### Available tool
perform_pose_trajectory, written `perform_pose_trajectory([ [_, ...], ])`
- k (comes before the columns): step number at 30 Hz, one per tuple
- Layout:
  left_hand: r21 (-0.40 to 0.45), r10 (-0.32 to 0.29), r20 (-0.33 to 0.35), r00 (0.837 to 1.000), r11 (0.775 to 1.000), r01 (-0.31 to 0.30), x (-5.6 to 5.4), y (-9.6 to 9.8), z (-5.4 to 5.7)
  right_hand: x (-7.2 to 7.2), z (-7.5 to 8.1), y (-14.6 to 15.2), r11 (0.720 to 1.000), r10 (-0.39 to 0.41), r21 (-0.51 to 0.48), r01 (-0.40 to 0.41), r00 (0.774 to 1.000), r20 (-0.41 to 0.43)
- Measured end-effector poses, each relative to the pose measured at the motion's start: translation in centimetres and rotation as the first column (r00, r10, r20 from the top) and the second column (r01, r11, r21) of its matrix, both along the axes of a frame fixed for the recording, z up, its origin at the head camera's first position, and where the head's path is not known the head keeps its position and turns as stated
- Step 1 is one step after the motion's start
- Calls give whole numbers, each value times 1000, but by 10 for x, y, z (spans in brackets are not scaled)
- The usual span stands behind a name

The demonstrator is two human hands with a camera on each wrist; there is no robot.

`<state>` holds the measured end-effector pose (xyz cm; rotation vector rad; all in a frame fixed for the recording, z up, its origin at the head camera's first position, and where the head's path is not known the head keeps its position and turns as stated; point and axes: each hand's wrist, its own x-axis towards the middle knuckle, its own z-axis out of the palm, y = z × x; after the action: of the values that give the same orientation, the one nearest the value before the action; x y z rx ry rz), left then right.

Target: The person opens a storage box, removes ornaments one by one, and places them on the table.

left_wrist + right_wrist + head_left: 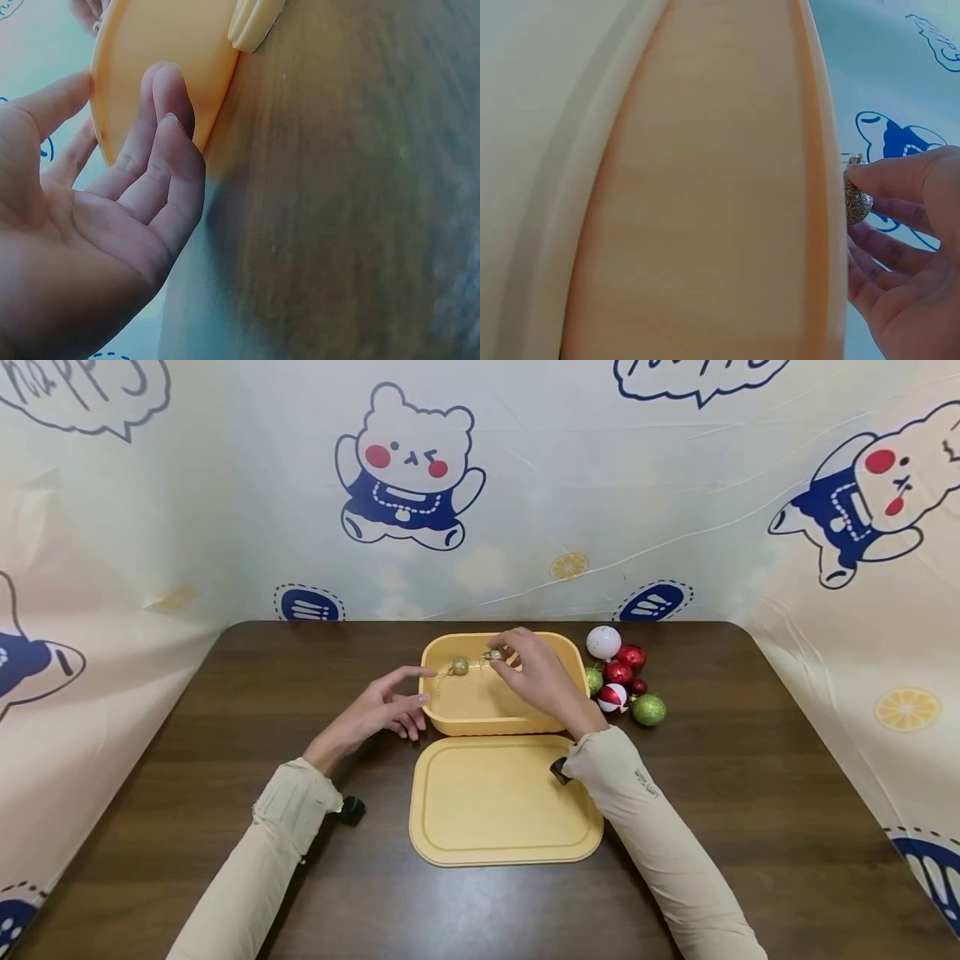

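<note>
A yellow plastic box (517,724) stands without its lid near the back of the table. Inside, a gold glitter bauble (460,666) lies toward the left end. My right hand (543,672) is over the box and pinches another gold bauble (493,654) near its cap, between thumb and fingers; the right wrist view shows this bauble (858,202) just past the box rim. At the box's left end, my left hand (382,708) touches the rim with extended thumb and index finger. Its other fingers bend loosely beside the outer wall in the left wrist view.
The yellow lid (502,802) lies flat directly in front of the box, partly under my right forearm. Right of the box sits a cluster of baubles: white (603,642), red-and-white (612,697), green (648,710) and several red ones (632,657). A patterned cloth (525,510) hangs behind the table.
</note>
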<state>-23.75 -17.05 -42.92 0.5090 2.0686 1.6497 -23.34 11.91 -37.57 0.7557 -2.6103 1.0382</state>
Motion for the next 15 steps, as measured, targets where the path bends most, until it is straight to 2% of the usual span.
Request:
perform_pose_trajectory([
  [6, 0, -1, -12, 1000, 1000, 1, 0, -2, 1, 9, 2, 10, 999, 14, 40, -12, 998, -62],
  [15, 5, -14, -6, 1000, 1000, 14, 1, -2, 0, 23, 4, 28, 997, 27, 68, -20, 994, -105],
])
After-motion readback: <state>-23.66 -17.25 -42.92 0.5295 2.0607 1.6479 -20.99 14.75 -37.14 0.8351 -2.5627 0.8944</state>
